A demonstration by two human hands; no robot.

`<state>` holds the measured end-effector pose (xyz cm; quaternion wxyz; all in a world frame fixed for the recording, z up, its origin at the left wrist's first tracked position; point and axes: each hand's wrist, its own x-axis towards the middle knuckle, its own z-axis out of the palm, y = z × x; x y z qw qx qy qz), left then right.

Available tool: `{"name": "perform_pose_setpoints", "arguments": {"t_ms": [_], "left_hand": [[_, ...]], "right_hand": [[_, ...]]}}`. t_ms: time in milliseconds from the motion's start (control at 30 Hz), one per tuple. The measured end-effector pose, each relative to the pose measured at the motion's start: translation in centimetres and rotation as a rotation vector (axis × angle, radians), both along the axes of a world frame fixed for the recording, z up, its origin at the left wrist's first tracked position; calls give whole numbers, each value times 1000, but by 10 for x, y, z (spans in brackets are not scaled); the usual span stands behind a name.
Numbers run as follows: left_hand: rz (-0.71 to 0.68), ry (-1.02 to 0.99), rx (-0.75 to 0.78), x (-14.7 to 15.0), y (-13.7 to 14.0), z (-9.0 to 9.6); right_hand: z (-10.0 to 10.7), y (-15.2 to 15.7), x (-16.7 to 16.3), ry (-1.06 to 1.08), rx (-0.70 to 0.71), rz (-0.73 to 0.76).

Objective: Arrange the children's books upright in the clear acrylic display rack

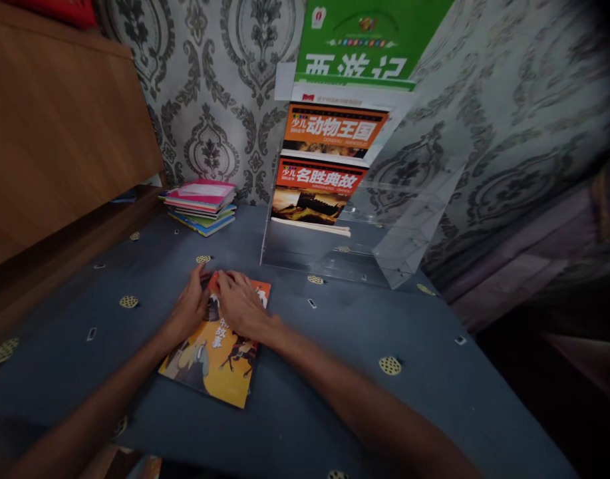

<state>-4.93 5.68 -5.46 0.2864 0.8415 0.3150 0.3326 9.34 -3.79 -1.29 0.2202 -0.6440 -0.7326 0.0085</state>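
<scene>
A yellow and orange book [229, 372] with cartoon figures and white Chinese characters lies flat and slightly turned on the blue cloth. My left hand [191, 305] grips its upper left edge, thumb and fingers bent around the corner. Across the book's upper part rests my right hand [242, 306], its fingers curled together at the red top corner next to the left hand. Both hands cover part of the cover picture, and the fingertips are partly hidden.
Behind the book stands a clear acrylic rack [404, 246] holding a green book [369, 40] and two orange-titled books, an upper one [334, 130] and a lower one [314, 193]. A book stack [202, 199] sits back left, near a wooden cabinet [65, 133]. Patterned cloth [334, 372] covers the table.
</scene>
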Motion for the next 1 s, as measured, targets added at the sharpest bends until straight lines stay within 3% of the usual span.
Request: {"name": "perform_pose_setpoints", "arguments": {"t_ms": [400,600,1000], "left_hand": [[26,43,14,-1,1,2],[35,39,5,-1,-1,5],[8,97,75,-4,-1,12]], "right_hand": [[4,-39,17,85,-92,-191],[-2,-64,28,127,-51,-281],[-15,-78,41,163,29,-227]]}}
